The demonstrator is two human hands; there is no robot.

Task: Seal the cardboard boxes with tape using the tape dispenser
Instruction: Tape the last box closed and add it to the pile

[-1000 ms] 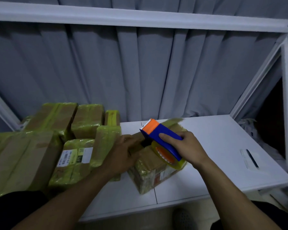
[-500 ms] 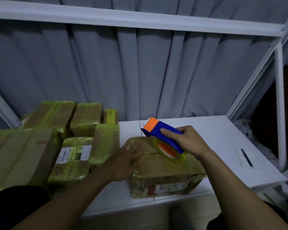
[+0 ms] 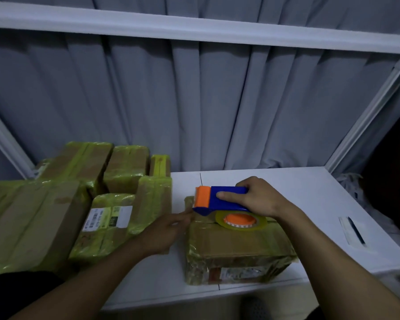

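Note:
A cardboard box (image 3: pixel 236 243) wrapped in yellowish tape lies flat on the white table (image 3: pixel 310 204) in front of me. My right hand (image 3: pixel 256 197) grips the blue and orange tape dispenser (image 3: pixel 219 200), which sits on the box's far top edge with its tape roll (image 3: pixel 240 221) resting on the lid. My left hand (image 3: pixel 169 229) lies at the box's left side, fingers stretched toward its upper left corner and touching it.
Several taped boxes (image 3: pixel 56 204) are stacked on the left half of the table, one with a white label (image 3: pixel 106 218). A white slip with a dark pen (image 3: pixel 353 229) lies at the right. Grey curtain and white frame bars stand behind.
The box has settled flat and square to me. The dispenser has levelled out and slid left along the box's far edge. My left hand has moved off the lid to the left side.

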